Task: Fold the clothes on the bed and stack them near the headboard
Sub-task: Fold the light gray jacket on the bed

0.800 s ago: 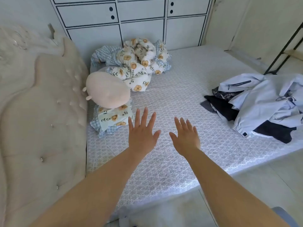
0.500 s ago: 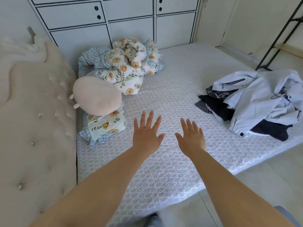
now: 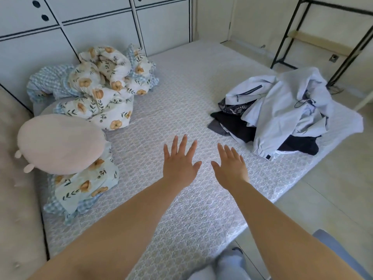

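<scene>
A loose pile of clothes (image 3: 286,116) lies at the right side of the bed (image 3: 181,98): a pale blue jacket on top, dark garments under it. The padded beige headboard (image 3: 16,199) runs down the left edge. My left hand (image 3: 178,161) and my right hand (image 3: 230,166) are stretched out side by side over the bare middle of the mattress, palms down, fingers straight and spread, holding nothing. Both hands are well left of the clothes pile and apart from it.
A floral quilt (image 3: 105,87) is bunched at the far left of the bed. A pink round plush pillow (image 3: 60,144) rests on a floral pillow (image 3: 84,188) beside the headboard. White cabinets (image 3: 96,27) stand behind the bed. A black metal rack (image 3: 323,37) stands on the floor at the right.
The view has swung to the right and a little closer, so the headboard has slid toward the left edge. Both hands stay outstretched and spread, holding nothing.
</scene>
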